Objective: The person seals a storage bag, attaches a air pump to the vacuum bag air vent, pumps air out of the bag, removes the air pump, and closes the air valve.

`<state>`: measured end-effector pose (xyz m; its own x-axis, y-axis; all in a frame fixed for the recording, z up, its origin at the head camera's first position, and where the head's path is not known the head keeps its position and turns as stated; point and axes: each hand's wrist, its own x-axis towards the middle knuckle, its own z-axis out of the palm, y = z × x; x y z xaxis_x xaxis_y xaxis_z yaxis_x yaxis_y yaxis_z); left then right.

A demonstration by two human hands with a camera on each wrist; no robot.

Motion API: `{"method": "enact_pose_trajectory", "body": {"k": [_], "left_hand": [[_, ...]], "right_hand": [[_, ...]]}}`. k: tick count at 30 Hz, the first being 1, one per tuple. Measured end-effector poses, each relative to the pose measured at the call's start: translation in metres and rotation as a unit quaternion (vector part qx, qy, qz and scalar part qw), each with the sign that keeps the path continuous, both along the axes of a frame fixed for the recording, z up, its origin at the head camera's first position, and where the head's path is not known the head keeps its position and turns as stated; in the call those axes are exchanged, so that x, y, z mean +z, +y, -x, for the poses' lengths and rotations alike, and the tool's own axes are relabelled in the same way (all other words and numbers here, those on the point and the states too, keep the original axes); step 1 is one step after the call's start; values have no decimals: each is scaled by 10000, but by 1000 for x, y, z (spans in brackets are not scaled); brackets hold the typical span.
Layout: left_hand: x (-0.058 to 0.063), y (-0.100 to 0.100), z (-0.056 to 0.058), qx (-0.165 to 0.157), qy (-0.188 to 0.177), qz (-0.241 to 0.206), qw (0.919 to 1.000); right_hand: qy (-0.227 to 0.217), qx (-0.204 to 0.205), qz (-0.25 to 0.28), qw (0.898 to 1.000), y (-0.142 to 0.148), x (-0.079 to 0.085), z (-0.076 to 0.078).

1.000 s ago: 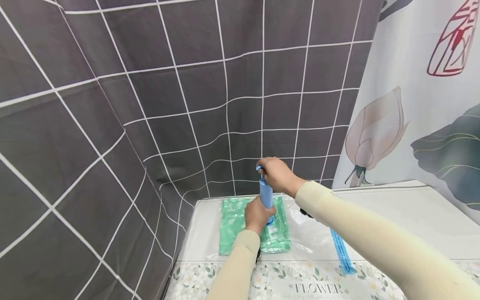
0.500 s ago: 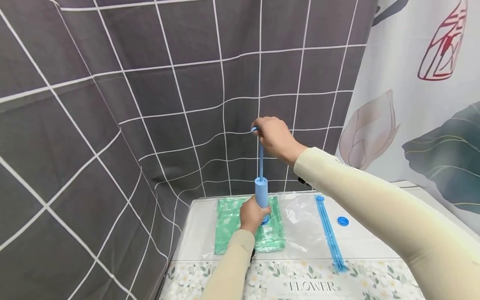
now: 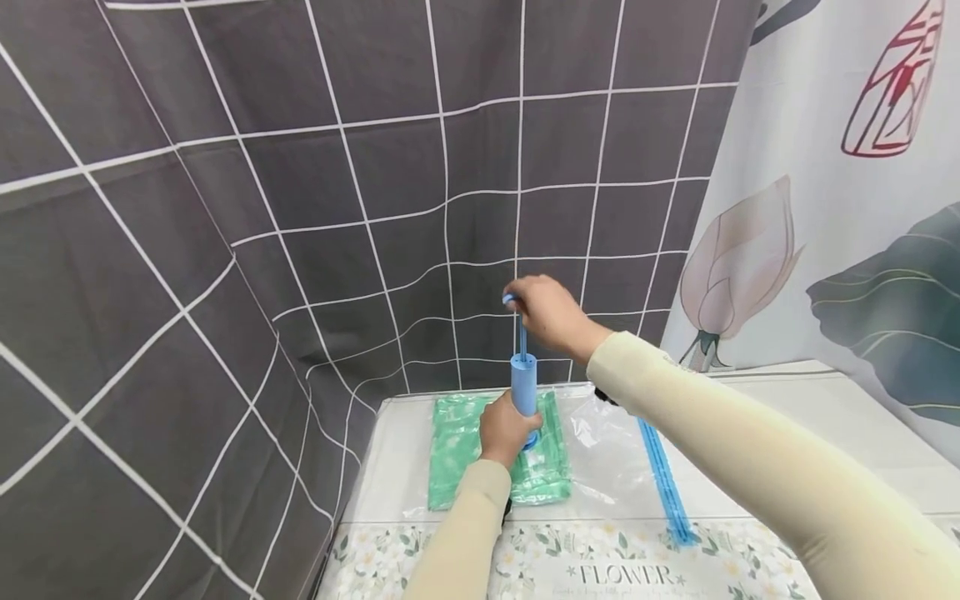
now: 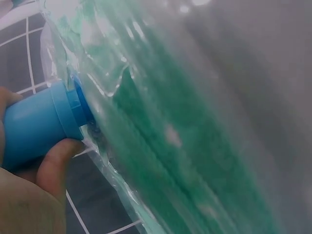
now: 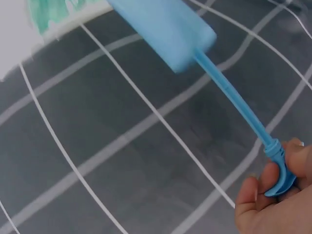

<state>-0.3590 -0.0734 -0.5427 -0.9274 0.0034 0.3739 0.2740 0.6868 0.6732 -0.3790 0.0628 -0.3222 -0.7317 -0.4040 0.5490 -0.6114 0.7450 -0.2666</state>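
A blue hand pump (image 3: pixel 523 385) stands upright on a clear plastic vacuum bag (image 3: pixel 551 483) with something green folded inside. My left hand (image 3: pixel 504 429) grips the pump's barrel low down, near its base. In the left wrist view the barrel's collar (image 4: pixel 68 109) meets the blue valve (image 4: pixel 84 102) on the bag. My right hand (image 3: pixel 551 312) holds the pump's handle above the barrel, with part of the thin rod (image 3: pixel 522 337) drawn out. The right wrist view shows fingers curled round the hooked handle (image 5: pixel 282 178).
The bag's clear end spreads right to a blue zip strip (image 3: pixel 666 483), partly under my right arm. The white table (image 3: pixel 780 417) carries a floral mat (image 3: pixel 600 546) along its front. A dark grid-patterned curtain (image 3: pixel 375 208) hangs close behind and to the left.
The right hand rose with the handle, drawing the rod far out, then came partway down again. The left hand keeps its grip on the barrel. A blue disc at right is now hidden by the arm.
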Motion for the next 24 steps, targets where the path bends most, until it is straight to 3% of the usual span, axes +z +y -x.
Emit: {"method": "enact_pose_trajectory", "body": {"k": [5, 6, 8, 13, 16, 20, 22, 24], "left_hand": [[-21, -1, 18, -168, 203, -106, 9996], [-27, 0, 23, -129, 197, -32, 9997], [-31, 1, 26, -79, 176, 84, 9998], [-1, 2, 7, -145, -134, 176, 9997], [10, 2, 0, -125, -419, 199, 9988], [10, -2, -1, -195, -511, 215, 9983], [-3, -7, 7, -369, -377, 259, 9983], [-1, -13, 6, -653, -560, 189, 9961]], "right_hand": [[-109, 213, -220, 9995, 1, -48, -4], [-219, 91, -317, 9992, -2, -46, -20], [-298, 36, -295, 9991, -1, -59, -24], [-400, -245, -8, 9989, 0, -72, -29], [-373, -298, -22, 9989, -2, -75, -29], [-334, -342, -102, 9988, -6, -79, -26], [-359, -361, -86, 9987, -7, -79, -25], [-378, -390, -103, 9985, -8, -79, -26]]}}
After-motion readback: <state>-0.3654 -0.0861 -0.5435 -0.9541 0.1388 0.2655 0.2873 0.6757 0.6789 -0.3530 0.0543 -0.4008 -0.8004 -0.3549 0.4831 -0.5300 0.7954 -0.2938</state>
